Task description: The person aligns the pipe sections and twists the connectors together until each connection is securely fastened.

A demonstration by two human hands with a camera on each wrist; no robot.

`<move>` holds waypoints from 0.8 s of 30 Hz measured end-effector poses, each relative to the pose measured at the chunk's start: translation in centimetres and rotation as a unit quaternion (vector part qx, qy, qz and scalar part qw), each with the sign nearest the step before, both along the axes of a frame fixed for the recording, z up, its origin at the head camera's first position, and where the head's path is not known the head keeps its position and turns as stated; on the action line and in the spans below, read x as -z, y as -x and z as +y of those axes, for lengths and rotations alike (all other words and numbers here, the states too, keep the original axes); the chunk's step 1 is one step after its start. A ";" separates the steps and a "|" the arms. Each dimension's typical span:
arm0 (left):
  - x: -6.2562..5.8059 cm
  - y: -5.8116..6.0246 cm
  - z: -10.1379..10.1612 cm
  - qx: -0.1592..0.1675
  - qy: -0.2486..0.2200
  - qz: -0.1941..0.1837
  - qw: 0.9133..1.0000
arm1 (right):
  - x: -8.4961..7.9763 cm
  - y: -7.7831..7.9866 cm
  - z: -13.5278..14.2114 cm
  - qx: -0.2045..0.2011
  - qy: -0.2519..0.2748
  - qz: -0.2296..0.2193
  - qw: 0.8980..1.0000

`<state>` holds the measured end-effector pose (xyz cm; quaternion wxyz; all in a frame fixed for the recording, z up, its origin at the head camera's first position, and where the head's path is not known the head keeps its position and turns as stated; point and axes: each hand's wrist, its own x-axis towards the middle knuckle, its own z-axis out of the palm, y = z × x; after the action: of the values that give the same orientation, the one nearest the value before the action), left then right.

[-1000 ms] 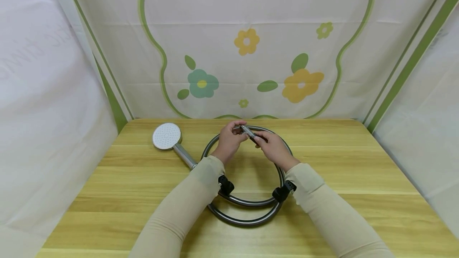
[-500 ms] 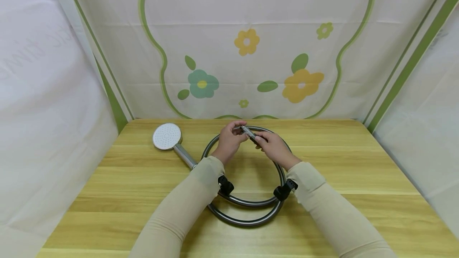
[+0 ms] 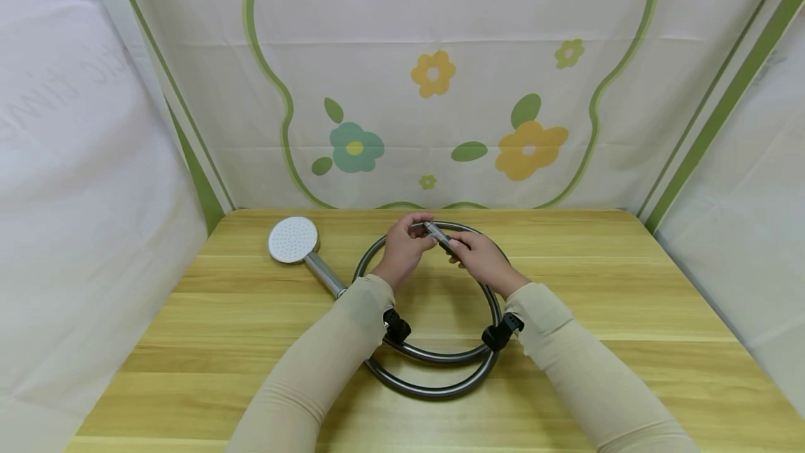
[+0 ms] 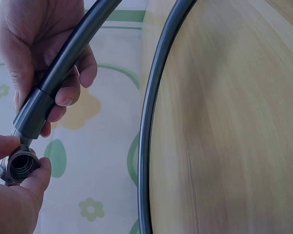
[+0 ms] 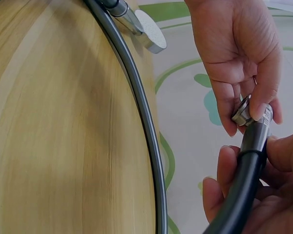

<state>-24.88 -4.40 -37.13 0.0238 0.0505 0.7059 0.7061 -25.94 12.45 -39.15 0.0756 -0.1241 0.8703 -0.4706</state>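
Observation:
A dark grey shower hose (image 3: 434,392) lies in loops on the table, its free end raised between both hands over the far part of the loop. My left hand (image 3: 402,247) pinches the metal connector nut (image 5: 241,116) at that end between thumb and fingers. The nut's open, threaded mouth shows in the left wrist view. My right hand (image 3: 484,261) grips the hose just behind, around the dark sleeve (image 4: 35,113) below the nut. At the back left lies a round hand shower (image 3: 293,240) with a white face, its handle pointing toward the hose.
The wooden table (image 3: 604,383) reaches back to a fabric wall (image 3: 390,5) printed with flowers. More white fabric hangs at both sides. Black straps (image 3: 501,333) with small cameras sit on both wrists, above the near part of the hose loops.
My right wrist has shifted slightly to the right, and the hose end has moved a little with it. Both hands keep their hold; the hand shower has stayed put.

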 end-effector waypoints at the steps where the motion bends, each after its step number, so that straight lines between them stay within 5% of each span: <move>1: 0.0 0.0 0.0 -0.001 0.000 0.001 1.000 | 0.0 0.0 0.0 0.000 -0.001 0.001 1.000; 8: 0.0 0.2 0.0 0.005 -0.009 -0.005 1.000 | 0.2 0.1 0.3 0.009 -0.020 0.008 1.000; 15: 2.4 2.3 0.1 0.002 -0.019 -0.011 1.000 | 0.4 0.0 0.3 0.018 -0.015 0.033 0.999; 24: 2.8 2.4 0.3 -0.013 -0.018 0.005 1.000 | 0.3 -0.4 0.2 0.042 -0.005 0.075 0.996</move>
<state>-27.28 -4.13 -39.91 0.0103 0.0449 0.6936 0.7189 -25.53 12.66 -39.45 -0.0089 -0.1214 0.8805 -0.4581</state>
